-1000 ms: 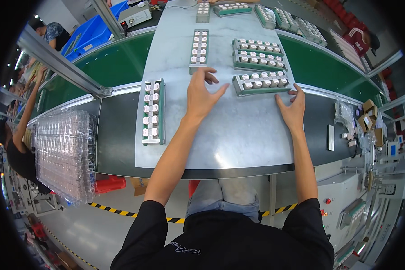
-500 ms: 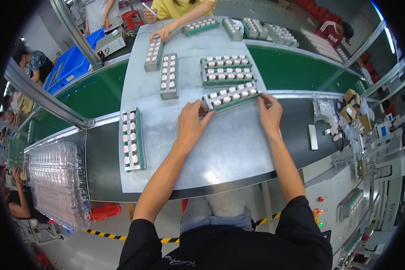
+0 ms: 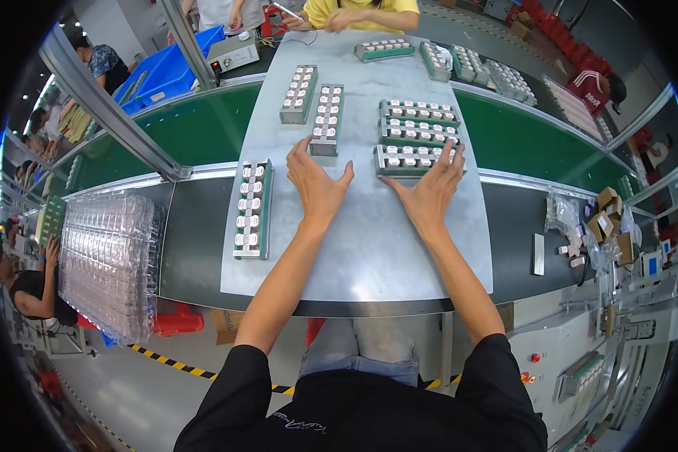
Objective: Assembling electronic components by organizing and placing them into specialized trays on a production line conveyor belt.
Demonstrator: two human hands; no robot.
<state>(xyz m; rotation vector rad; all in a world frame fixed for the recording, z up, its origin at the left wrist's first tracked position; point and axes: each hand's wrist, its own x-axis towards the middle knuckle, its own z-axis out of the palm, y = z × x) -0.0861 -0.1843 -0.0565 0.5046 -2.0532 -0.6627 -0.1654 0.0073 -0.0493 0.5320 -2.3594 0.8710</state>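
Observation:
My right hand (image 3: 428,197) is spread beside the nearest of a group of narrow green-and-metal racks (image 3: 408,171), which carries rows of white-topped pieces. Its thumb is by the rack's near edge and the fingertips overlap the right part; whether they touch is hard to tell. My left hand (image 3: 316,190) holds nothing, thumb and fingers apart. Its fingertips are at the near end of an upright-lying rack (image 3: 327,119). Another such rack (image 3: 298,93) lies just left of that one. Farther left and nearer me is one more rack (image 3: 253,209).
The racks rest on a pale grey board (image 3: 369,256) that crosses a green conveyor (image 3: 196,128). A stack of clear plastic trays (image 3: 109,260) stands at left. Small boxes (image 3: 606,218) and a white bar (image 3: 538,254) lie at right. A person in yellow (image 3: 388,16) sits opposite.
My hands have let go of the tilted rack, which now lies straight against the others. The left hand moved toward the middle racks. The person opposite drew a hand back from a rack.

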